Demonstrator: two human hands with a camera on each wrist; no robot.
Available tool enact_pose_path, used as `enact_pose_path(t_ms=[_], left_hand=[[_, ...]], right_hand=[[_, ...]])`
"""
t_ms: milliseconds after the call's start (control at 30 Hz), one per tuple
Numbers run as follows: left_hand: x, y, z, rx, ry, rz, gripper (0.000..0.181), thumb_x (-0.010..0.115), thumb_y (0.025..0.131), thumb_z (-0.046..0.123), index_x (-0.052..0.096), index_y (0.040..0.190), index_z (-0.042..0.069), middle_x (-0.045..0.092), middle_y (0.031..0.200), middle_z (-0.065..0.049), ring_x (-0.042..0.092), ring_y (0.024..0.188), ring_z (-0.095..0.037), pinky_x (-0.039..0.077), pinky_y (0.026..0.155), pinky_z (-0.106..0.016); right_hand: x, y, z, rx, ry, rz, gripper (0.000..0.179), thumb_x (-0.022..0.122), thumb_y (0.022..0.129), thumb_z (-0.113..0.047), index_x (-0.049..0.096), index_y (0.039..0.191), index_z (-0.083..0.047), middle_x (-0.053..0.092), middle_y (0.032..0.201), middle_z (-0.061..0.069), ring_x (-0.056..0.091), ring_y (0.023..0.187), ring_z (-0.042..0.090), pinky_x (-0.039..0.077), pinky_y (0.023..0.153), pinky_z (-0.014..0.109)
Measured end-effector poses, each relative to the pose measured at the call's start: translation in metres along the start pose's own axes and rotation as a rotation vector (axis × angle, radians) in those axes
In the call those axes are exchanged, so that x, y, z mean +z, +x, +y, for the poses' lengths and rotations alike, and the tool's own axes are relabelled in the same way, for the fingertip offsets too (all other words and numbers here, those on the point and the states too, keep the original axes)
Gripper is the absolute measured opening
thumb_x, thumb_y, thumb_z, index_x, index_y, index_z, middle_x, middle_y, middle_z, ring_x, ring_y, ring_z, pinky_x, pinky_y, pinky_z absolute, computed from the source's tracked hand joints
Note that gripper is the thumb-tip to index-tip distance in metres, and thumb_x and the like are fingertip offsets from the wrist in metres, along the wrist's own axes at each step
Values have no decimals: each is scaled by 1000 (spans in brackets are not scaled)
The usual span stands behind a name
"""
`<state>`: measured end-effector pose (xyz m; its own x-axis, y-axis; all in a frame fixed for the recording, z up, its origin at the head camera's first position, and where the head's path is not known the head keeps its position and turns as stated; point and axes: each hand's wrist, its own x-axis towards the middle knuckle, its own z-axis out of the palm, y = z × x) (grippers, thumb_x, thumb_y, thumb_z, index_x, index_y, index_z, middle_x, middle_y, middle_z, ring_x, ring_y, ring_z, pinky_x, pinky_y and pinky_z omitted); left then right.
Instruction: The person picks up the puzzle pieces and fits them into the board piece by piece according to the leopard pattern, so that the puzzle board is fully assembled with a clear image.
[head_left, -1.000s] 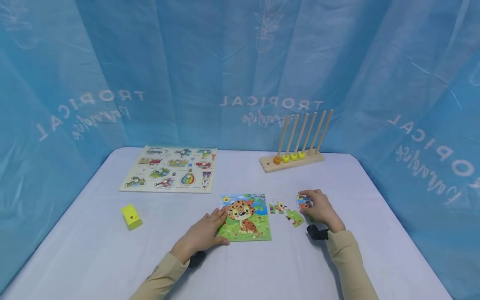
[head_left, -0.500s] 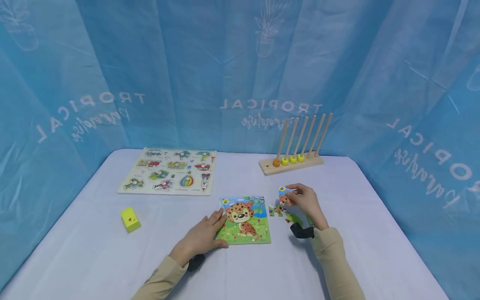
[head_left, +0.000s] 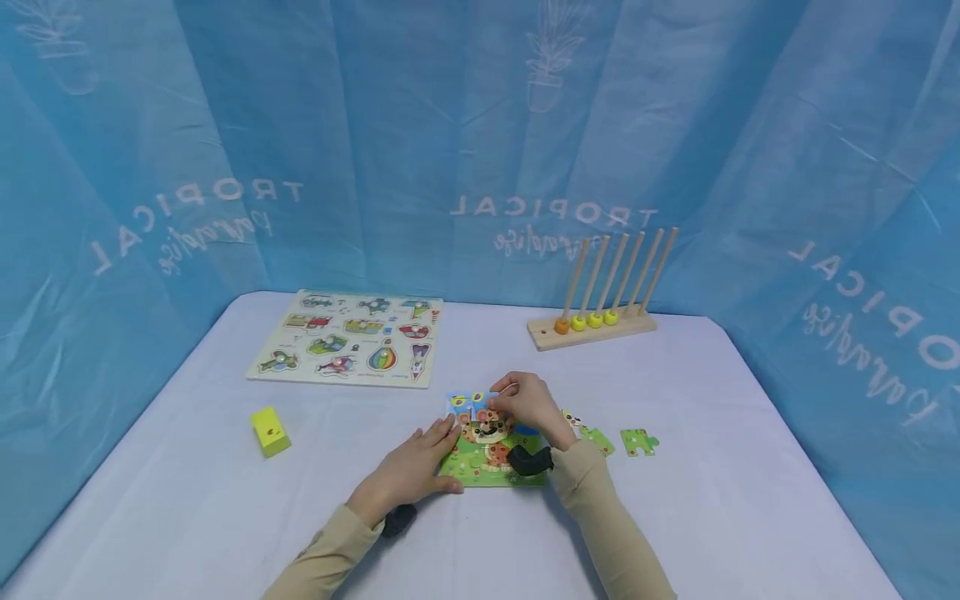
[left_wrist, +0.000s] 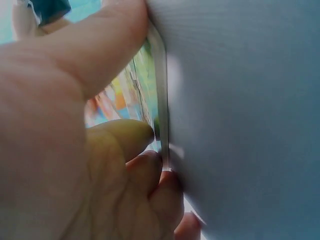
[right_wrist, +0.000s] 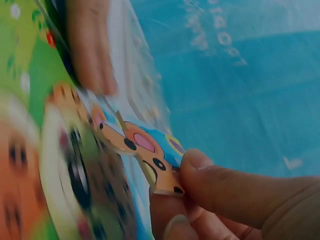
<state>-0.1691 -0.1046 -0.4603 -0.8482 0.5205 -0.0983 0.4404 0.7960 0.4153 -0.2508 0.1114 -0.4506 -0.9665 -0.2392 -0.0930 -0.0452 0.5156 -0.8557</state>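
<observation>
My left hand [head_left: 408, 467] rests with its fingers and thumb along the left edge of a square leopard jigsaw board [head_left: 468, 477]. Over the upper part of that board, my right hand [head_left: 531, 407] pinches a jigsaw piece [right_wrist: 145, 145] between thumb and fingers. The piece is printed with blue sky, a pink ear and part of a spotted face. It is tilted above the printed leopard in the right wrist view; whether it touches the board I cannot tell. Part of the board is hidden under the right hand and wrist.
Loose green jigsaw pieces [head_left: 597, 441] and another green piece [head_left: 638, 442] lie right of the board. A yellow block [head_left: 270, 431] sits to the left. At the back are a vehicle peg puzzle [head_left: 345, 337] and a wooden bead counter with upright rods [head_left: 633, 324].
My right hand has lifted the jigsaw piece from the right side of the table and carried it left over the board. My left hand has stayed at the board's edge.
</observation>
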Motion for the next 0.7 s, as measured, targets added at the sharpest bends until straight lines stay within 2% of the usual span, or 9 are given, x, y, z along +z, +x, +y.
enact_pose_path(t_ms=[133,267,467,700], left_hand=[[0,0,0,0,-3,8,90,70,83,44,30,151,0,27,158,-19,28,146,-37,29,118,-56],[1,0,-1,8,-6,6,91,71,83,43,28,151,-2,28,158,-19,28,146,-36,29,117,-56],[0,3,-1,0,23,-2,91,70,84,46,30,150,-2,27,159,-19,28,147,-35,29,118,-54],[1,2,-2,-9,9,-10,89,70,84,45,32,149,-3,26,159,-19,27,147,-35,28,118,-54]], right_hand=[[21,8,-8,-15,-80,-5,17,72,87,-17,68,100,-5,70,80,9,62,58,13,53,51,27],[33,12,-6,-8,-168,67,11,74,86,-17,69,89,-7,67,75,6,56,55,11,47,46,24],[40,16,-3,-12,-228,158,12,75,85,-18,66,80,-10,62,71,3,51,54,12,43,46,23],[44,20,-4,26,-266,175,14,76,83,-21,66,82,-12,58,69,1,50,56,13,39,49,24]])
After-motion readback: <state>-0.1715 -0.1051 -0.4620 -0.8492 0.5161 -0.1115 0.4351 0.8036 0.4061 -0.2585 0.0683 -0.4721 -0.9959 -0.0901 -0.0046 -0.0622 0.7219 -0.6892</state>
